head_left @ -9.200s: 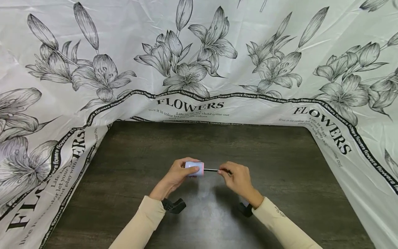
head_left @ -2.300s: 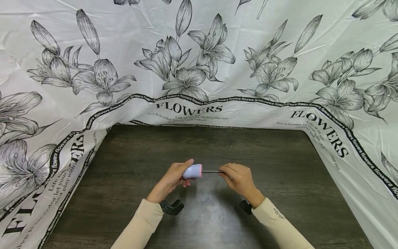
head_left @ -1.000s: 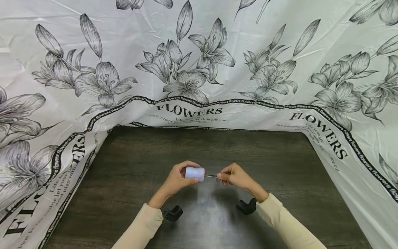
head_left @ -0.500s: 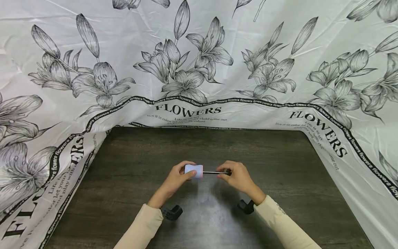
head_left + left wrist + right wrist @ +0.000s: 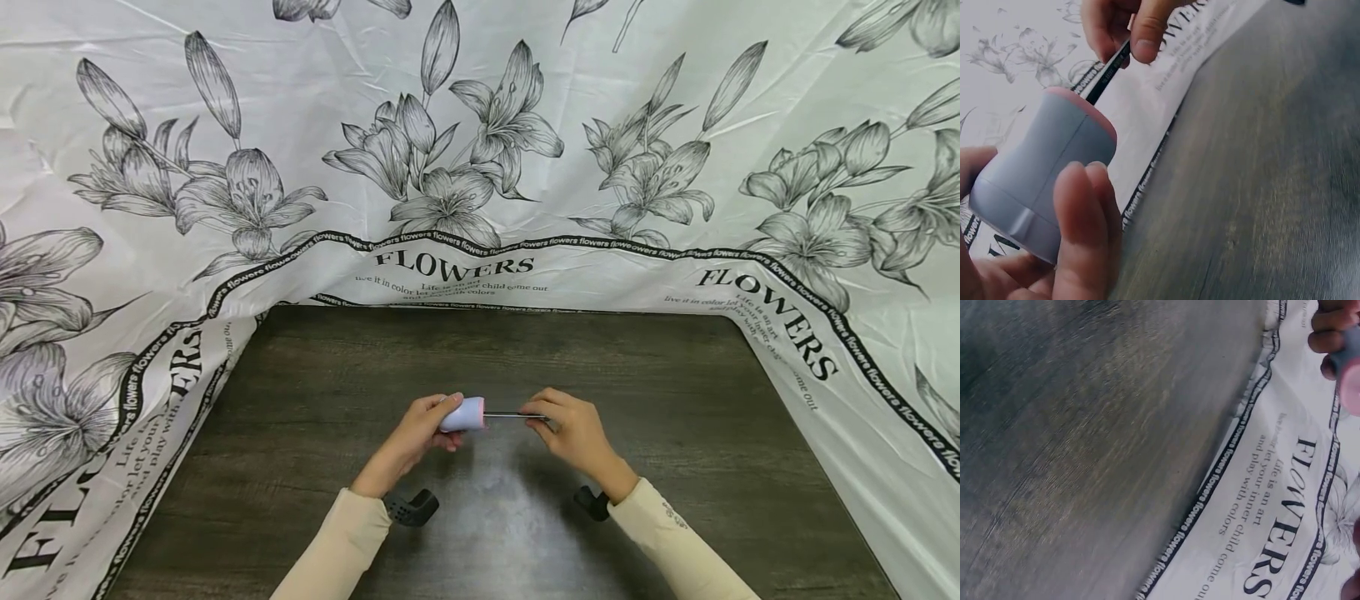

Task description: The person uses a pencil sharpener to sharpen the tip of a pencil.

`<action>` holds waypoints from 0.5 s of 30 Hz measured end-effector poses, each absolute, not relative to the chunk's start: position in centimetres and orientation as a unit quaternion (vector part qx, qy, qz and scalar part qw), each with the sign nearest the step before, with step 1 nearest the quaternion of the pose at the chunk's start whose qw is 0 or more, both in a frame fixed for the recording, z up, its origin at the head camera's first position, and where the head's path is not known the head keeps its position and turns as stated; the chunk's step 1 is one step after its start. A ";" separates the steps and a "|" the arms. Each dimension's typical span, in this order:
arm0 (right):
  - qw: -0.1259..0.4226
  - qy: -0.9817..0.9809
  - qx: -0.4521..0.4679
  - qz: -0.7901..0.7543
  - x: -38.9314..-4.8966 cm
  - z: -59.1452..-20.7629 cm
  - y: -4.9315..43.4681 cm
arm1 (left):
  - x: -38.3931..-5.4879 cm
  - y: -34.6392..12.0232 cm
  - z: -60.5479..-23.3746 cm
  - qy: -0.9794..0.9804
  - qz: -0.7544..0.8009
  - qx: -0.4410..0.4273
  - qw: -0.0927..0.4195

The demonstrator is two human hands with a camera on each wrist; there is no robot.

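My left hand [image 5: 412, 432] grips a lavender, barrel-shaped pencil sharpener [image 5: 465, 414] with a pink end facing right. In the left wrist view, fingers wrap the sharpener [image 5: 1041, 169], which has a thin seam along its side. A slim dark pencil [image 5: 506, 414] runs level into the pink end, its tip hidden inside. From the right, my right hand [image 5: 576, 429] pinches the pencil between thumb and fingers. White lettering shows on the pencil [image 5: 1105, 82] up close. Both hands are held above the table. Only part of the sharpener's pink face [image 5: 1350, 386] enters the right wrist view.
A dark wood-grain table [image 5: 637, 367] lies beneath the hands. White cloth [image 5: 585, 192] printed with lilies and "FLOWERS" lettering hangs behind it and along both sides. A black wrist mount [image 5: 412, 507] sits under the left forearm, another [image 5: 592, 502] under the right.
My left hand has turned the sharpener; its thumb has come from the near side to the top. My right hand has shifted its pinch along the pencil, which stays in the sharpener.
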State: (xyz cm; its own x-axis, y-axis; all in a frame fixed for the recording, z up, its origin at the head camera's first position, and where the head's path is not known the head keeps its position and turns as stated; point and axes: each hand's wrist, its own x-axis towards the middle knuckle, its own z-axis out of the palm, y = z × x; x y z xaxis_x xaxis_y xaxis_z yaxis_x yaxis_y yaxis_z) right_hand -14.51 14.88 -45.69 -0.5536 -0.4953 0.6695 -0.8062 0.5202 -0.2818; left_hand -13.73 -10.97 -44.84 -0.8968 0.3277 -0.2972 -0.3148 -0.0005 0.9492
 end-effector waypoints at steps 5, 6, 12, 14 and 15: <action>0.358 -0.799 0.422 0.235 -14.7 -45.8 14.7 | -13.7 -11.2 -44.7 0.647 0.713 -0.017 0.270; 0.373 -0.793 0.425 0.226 -14.7 -45.9 14.7 | -13.7 -11.3 -44.6 0.642 0.715 -0.017 0.276; 0.420 -0.773 0.424 0.214 -14.8 -46.1 14.7 | -13.7 -11.5 -44.5 0.615 0.734 0.009 0.287; 0.434 -0.768 0.420 0.215 -14.8 -46.1 14.6 | -13.8 -11.6 -44.5 0.611 0.739 0.024 0.284; 0.441 -0.765 0.417 0.214 -14.8 -46.2 14.5 | -13.9 -11.6 -44.6 0.610 0.740 0.031 0.280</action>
